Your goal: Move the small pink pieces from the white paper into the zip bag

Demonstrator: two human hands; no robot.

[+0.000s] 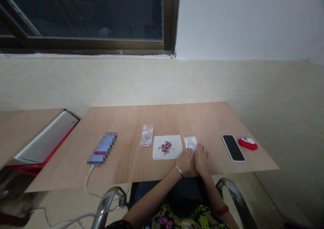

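Note:
My left hand (185, 161) rests on the table with its fingertips at the lower edge of a small clear plastic bag (190, 142). Beside it, my right hand (201, 159) lies flat, fingers stretched forward along the bag's right side. Neither hand appears to hold anything. Just left of my hands is a white square sheet (158, 153), and on it sits a small heap of pink and dark little pieces (166, 147). Farther left lies a stack of clear zip bags (147, 135) with reddish lines at the top.
A white-edged phone (233, 148) and a red pouch-like object (248, 143) lie at the right of the wooden table (126, 170). At the left is a blurred-out device (102, 149) with a white cable (86, 185). Metal chair arms flank my body.

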